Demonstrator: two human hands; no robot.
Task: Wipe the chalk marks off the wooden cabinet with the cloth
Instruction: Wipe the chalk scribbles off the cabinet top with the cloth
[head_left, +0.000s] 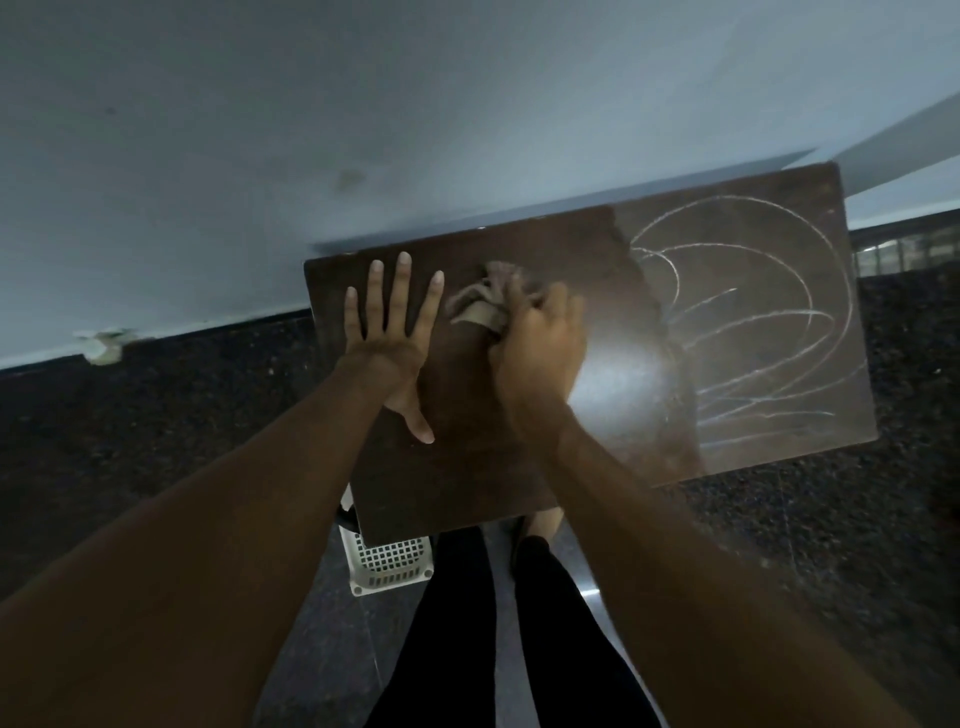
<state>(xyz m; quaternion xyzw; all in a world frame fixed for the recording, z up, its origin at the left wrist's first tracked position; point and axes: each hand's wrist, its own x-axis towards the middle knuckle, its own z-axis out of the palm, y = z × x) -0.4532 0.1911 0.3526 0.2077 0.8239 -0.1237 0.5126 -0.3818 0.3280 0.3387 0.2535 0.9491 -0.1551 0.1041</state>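
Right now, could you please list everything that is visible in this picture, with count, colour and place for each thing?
wooden cabinet: one, dark brown, seen from above, against the wall.
chalk marks: many curved lines, white, on the right part of the cabinet top; the left part looks free of lines.
cloth: one, beige-brown, bunched on the cabinet top near the middle.
basket: one, white, perforated, on the floor below the cabinet's near left corner.
wall: one, pale blue-grey, behind the cabinet.
floor: dark, speckled.
legs: two, in black trousers, bottom centre.
left hand: one, flat on the cabinet top, fingers spread.
right hand: one, closed on the cloth.
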